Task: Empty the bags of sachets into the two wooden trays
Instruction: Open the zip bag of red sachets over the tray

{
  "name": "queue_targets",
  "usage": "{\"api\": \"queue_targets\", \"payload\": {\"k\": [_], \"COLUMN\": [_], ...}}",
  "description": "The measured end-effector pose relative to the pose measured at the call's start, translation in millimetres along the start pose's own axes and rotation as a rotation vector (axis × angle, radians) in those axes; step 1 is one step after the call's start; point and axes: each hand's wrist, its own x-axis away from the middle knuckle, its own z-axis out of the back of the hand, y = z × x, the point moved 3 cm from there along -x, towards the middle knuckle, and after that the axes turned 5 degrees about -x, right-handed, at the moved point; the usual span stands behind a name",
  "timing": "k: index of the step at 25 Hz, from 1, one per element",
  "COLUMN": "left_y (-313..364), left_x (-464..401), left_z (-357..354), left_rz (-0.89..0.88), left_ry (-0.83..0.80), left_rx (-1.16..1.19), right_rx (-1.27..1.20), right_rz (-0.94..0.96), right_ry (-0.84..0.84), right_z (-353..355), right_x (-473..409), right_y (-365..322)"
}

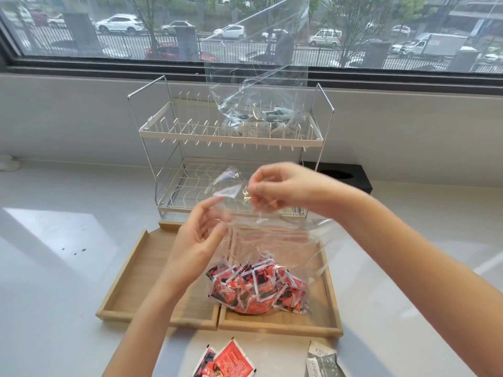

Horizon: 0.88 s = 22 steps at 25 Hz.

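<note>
Two wooden trays lie side by side on the white counter, the left tray [130,270] bare and the right tray [330,297] under a clear plastic bag [275,240]. Red sachets [255,288] fill the bottom of that bag. My right hand [275,187] pinches the bag's top edge above the trays. My left hand [198,235] touches the bag's left edge with its fingers apart. A second clear bag [258,85] with grey and white sachets [265,123] stands on the top shelf of the rack.
A white two-tier wire dish rack [163,131] stands behind the trays against the window sill. Two loose red sachets [226,361] and a grey sachet [321,361] lie at the counter's near edge. A black block [362,178] sits to the rack's right.
</note>
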Motion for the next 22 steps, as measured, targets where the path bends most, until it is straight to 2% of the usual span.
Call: {"api": "queue_targets", "payload": {"k": [2,3,6,9,11,14,18,22], "left_y": [-2.4,-1.3,3.8,3.6,2.1,2.0,3.1,0.6], "left_x": [1.5,1.7,1.2,1.2,1.9,1.8,1.6,1.1], "left_z": [3.8,4.1,0.8,0.2,1.3,0.9,-0.3,2.2], "left_rz": [0.001,-0.012,-0.049,-0.046,-0.039,-0.038,-0.048,-0.036], "left_ry": [0.022,0.023,0.018,0.06,0.089,0.1,0.106,0.152], "left_rx": [0.006,0.007,0.014,0.017,0.008,0.008,0.007,0.0], "right_rx": [-0.066,-0.012,0.235,0.047,0.059,0.235,0.267,0.229], "right_rz": [0.084,0.092,-0.068,-0.248,-0.238,-0.166,-0.145,0.035], "right_ry": [0.103,0.108,-0.077,-0.256,-0.275,-0.306,-0.19,0.014], "right_z": [16.3,20.6,18.7,15.0,22.4,34.6,44.6,55.4], "right_x": [0.3,0.7,5.4,15.2,19.7,29.6,35.7,40.0], "right_y": [-8.2,-7.9,10.8,26.6,29.6,33.8,43.7,29.9]}}
